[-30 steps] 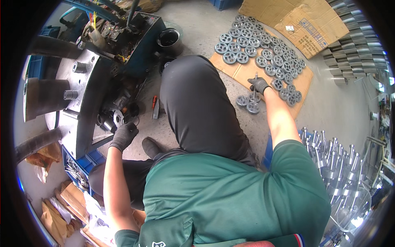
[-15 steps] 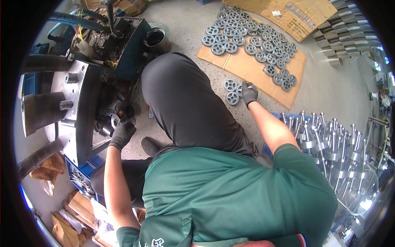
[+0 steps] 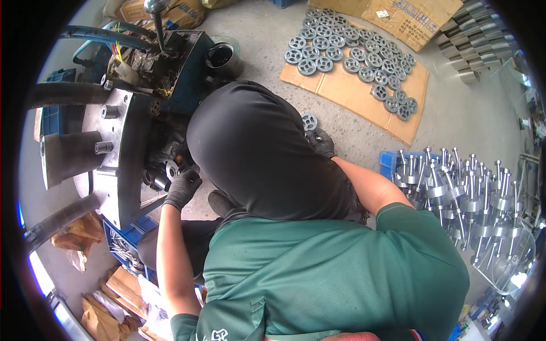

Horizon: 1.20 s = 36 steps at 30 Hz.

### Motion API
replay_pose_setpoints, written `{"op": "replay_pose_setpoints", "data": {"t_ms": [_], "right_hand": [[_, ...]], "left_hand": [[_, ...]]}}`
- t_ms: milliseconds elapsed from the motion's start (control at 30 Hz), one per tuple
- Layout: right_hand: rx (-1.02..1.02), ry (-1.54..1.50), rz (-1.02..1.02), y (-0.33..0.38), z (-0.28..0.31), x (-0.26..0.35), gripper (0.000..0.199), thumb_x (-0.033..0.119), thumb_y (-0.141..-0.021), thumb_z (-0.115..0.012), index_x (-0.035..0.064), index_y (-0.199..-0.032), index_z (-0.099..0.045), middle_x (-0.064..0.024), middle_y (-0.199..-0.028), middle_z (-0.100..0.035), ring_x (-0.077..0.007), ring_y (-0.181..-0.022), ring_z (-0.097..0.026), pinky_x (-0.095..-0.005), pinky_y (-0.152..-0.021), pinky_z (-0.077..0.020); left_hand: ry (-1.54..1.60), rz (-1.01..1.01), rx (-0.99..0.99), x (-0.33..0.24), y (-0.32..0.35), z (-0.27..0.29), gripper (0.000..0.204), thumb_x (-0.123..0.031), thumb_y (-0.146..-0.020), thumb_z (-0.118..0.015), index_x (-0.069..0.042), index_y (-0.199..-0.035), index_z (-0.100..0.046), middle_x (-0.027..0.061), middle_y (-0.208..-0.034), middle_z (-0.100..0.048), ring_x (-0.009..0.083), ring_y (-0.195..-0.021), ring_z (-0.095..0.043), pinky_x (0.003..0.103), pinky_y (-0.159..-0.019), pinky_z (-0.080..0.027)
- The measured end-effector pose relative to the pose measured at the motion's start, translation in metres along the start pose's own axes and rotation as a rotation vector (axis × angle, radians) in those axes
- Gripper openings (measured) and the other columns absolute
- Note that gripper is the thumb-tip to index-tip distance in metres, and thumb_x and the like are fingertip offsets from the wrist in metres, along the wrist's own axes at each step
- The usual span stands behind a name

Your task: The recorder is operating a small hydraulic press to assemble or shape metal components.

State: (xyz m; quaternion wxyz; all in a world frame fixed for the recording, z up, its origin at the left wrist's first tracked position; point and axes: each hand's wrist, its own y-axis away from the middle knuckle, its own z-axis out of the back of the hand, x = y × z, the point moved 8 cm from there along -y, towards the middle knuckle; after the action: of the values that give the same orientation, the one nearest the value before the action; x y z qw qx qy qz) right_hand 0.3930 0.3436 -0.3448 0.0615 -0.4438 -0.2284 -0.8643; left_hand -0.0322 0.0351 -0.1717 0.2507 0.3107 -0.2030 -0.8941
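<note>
My left hand [image 3: 183, 190], in a dark glove, is beside the machine at the left with its fingers curled. Whatever they may hold is hidden. Next to its fingers are a bright metal ring [image 3: 172, 169] and other round metal parts inside the machine. My right hand [image 3: 323, 143], also gloved, is low by my right knee. Its fingers close against the edge of a grey spoked wheel [image 3: 309, 121], which my trouser leg [image 3: 250, 148] partly covers. Any more wheels under the leg are out of sight.
Many grey spoked wheels [image 3: 321, 43] lie on flat cardboard [image 3: 364, 108]. At the right stand bolts with metal collars [image 3: 469, 190] by a blue crate [image 3: 388, 163]. Metal cylinders [image 3: 469, 75] are stacked far right. A machine [image 3: 122, 153] with thick columns fills the left; a dark pot [image 3: 223, 58] stands behind it.
My right hand has moved left toward my knee, and the small group of wheels has shifted with it, leaving one in sight. My left hand stays by the machine. The whole view has shifted slightly.
</note>
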Motion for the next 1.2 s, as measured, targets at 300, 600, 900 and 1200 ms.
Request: {"op": "replay_pose_setpoints", "data": {"t_ms": [300, 600, 900, 1200], "right_hand": [[-0.036, -0.094, -0.071, -0.003, 0.013, 0.010, 0.040, 0.047, -0.098, -0.073, 0.0075, -0.105, -0.074, -0.0091, -0.091, -0.074, -0.0201, -0.082, -0.069, -0.0376, -0.077, -0.0565], [0.358, -0.308, -0.756, -0.094, 0.020, 0.005, 0.061, 0.061, -0.095, -0.065, 0.0041, -0.118, -0.064, -0.0159, -0.097, -0.073, -0.0356, -0.086, -0.073, -0.0540, -0.076, -0.0571], [-0.130, 0.161, -0.432, -0.083, 0.040, 0.010, 0.072, 0.067, -0.081, -0.075, 0.0026, -0.114, -0.071, -0.0230, -0.111, -0.076, -0.0364, -0.107, -0.074, -0.0450, -0.091, -0.0572], [0.160, 0.337, -0.477, -0.085, -0.026, -0.061, 0.053, 0.031, -0.088, -0.081, 0.0062, -0.129, -0.060, -0.0170, -0.120, -0.072, -0.0317, -0.104, -0.075, -0.0426, -0.086, -0.0636]], "left_hand": [[-0.020, 0.055, -0.010, -0.006, 0.006, 0.005, 0.027, -0.024, -0.090, -0.076, -0.001, -0.105, -0.074, 0.0204, -0.099, -0.076, 0.0369, -0.093, -0.074, 0.044, -0.086, -0.057], [-0.017, 0.067, 0.065, 0.012, 0.015, -0.012, 0.027, -0.025, -0.092, -0.072, -0.001, -0.105, -0.073, 0.0210, -0.098, -0.076, 0.0354, -0.094, -0.075, 0.044, -0.086, -0.058], [0.023, 0.077, 0.031, 0.024, 0.010, -0.018, 0.030, -0.028, -0.092, -0.074, -0.001, -0.107, -0.074, 0.0215, -0.101, -0.077, 0.0363, -0.096, -0.075, 0.045, -0.087, -0.058], [0.006, 0.142, 0.069, 0.021, 0.009, -0.014, 0.032, -0.031, -0.091, -0.074, -0.002, -0.106, -0.074, 0.0213, -0.102, -0.077, 0.0386, -0.098, -0.074, 0.047, -0.088, -0.057]]}}
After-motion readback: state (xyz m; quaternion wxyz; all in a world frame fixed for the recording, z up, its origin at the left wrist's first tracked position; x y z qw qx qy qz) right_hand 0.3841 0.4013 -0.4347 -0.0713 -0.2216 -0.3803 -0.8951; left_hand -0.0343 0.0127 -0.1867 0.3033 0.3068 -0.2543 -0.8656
